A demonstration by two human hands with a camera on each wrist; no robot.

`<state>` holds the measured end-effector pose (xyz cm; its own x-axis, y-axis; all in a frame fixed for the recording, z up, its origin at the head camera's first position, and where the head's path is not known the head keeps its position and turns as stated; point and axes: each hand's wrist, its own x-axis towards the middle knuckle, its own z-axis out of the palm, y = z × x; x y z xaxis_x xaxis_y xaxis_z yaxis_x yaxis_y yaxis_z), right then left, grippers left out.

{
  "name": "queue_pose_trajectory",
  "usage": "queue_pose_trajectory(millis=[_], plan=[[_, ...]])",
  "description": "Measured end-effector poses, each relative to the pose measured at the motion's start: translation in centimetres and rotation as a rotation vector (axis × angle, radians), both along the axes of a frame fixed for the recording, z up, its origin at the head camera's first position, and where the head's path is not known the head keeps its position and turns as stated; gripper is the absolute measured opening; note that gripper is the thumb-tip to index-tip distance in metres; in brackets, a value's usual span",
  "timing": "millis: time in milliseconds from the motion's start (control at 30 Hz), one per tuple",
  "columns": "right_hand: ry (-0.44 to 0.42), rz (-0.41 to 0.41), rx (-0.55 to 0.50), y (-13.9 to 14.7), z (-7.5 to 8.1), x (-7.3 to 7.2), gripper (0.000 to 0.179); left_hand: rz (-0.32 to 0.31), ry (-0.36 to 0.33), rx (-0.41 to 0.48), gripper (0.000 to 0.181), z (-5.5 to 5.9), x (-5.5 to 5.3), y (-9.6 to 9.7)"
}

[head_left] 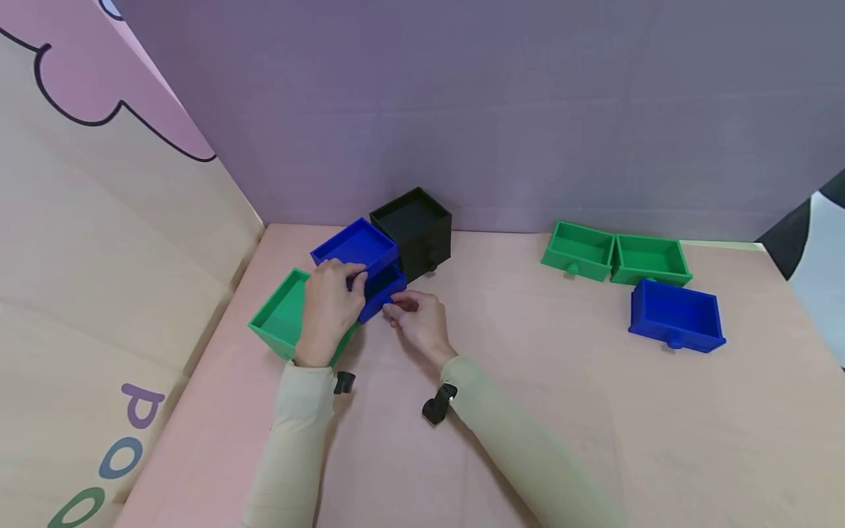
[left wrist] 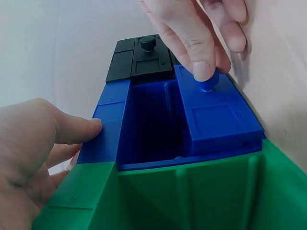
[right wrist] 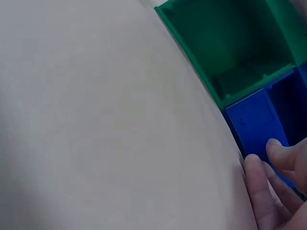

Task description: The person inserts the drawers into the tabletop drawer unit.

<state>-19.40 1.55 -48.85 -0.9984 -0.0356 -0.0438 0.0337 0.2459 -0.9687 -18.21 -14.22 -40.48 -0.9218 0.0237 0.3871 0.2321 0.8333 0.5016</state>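
A blue cabinet [head_left: 356, 243] stands between a green cabinet [head_left: 280, 311] and a black cabinet [head_left: 429, 246], the three joined in a slanting row. My left hand [head_left: 330, 302] grips the blue cabinet at its front upper edge, the thumb lying on the blue front strip. With thumb and fingers my right hand [head_left: 422, 323] pinches the round knob [left wrist: 207, 84] of a blue drawer [left wrist: 218, 115]. This drawer sits partly in the lower opening of the blue cabinet, its front sticking out. Beside it, a dark open slot shows in the left wrist view. Sleeves cover both forearms.
Two green drawers [head_left: 578, 249] lie side by side at the back right, with another blue drawer [head_left: 678, 315] in front of them. A purple-grey cloth wall [head_left: 502, 117] rises behind the row, and a printed cream panel [head_left: 99, 257] borders the table on the left.
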Motion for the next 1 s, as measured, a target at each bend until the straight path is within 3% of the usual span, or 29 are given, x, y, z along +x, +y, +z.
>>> queue_pose_trajectory(millis=[567,1000], plan=[[0.022,0.042,0.078,0.1,-0.2,-0.5,0.022,0.002,-0.012,0.005,0.024,-0.4,0.2,-0.2],[0.050,0.039,0.101,0.0,-0.4,-1.1,0.023,-0.010,0.024,0.043,0.021,0.0,0.2,-0.1]])
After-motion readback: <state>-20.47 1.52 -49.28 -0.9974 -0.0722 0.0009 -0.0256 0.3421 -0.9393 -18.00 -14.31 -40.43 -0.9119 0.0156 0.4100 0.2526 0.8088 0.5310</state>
